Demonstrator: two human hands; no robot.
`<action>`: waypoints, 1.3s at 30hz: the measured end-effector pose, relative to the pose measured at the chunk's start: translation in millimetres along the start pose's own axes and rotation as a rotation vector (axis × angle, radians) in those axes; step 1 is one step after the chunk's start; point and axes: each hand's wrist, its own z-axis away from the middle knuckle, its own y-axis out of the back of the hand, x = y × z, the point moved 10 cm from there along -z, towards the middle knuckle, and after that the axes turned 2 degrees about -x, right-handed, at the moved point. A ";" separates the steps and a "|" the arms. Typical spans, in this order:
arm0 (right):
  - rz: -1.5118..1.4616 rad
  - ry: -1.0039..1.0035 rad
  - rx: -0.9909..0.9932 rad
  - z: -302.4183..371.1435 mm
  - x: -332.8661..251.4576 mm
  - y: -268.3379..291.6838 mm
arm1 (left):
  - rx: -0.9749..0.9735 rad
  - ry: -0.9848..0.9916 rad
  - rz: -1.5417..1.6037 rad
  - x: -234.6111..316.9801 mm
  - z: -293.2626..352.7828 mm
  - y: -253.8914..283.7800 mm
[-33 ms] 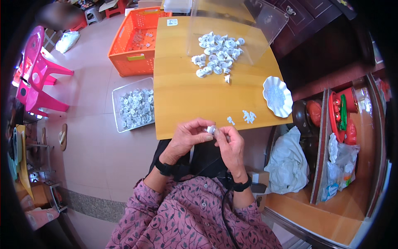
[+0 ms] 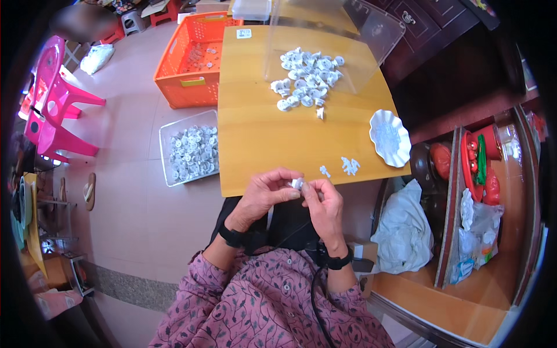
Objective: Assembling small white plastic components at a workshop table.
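Observation:
At the near edge of the yellow table, my left hand (image 2: pixel 264 194) pinches a small white plastic part (image 2: pixel 297 184) between thumb and fingers. My right hand (image 2: pixel 325 206) closes its thumb and forefinger on the part's right side; any smaller piece between those fingertips is hidden. To the right of my hands on the tabletop lie small white pegs in two little groups, a larger one (image 2: pixel 350 166) and a smaller one (image 2: pixel 325 171). Farther back is a heap of white round plastic parts (image 2: pixel 310 75), with a single part (image 2: pixel 320 113) in front of it.
A scalloped white dish (image 2: pixel 376 148) of small clear pieces sits at the table's (image 2: pixel 261 139) right edge. Left of the table are a clear bin (image 2: pixel 164 153) of similar parts and an orange crate (image 2: pixel 180 95). A transparent box (image 2: pixel 377 43) stands behind; a shelf unit (image 2: pixel 447 232) is right.

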 end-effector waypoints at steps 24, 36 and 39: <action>0.101 -0.074 -0.033 21.8 31.5 26.6 | 0.549 -0.374 -0.080 165.0 0.7 143.2; 0.281 0.120 0.070 15.1 29.0 27.8 | 0.927 -0.347 -0.093 144.1 62.9 334.2; 0.441 0.251 0.159 14.7 16.0 40.8 | 0.946 -0.278 -0.158 136.7 48.5 279.7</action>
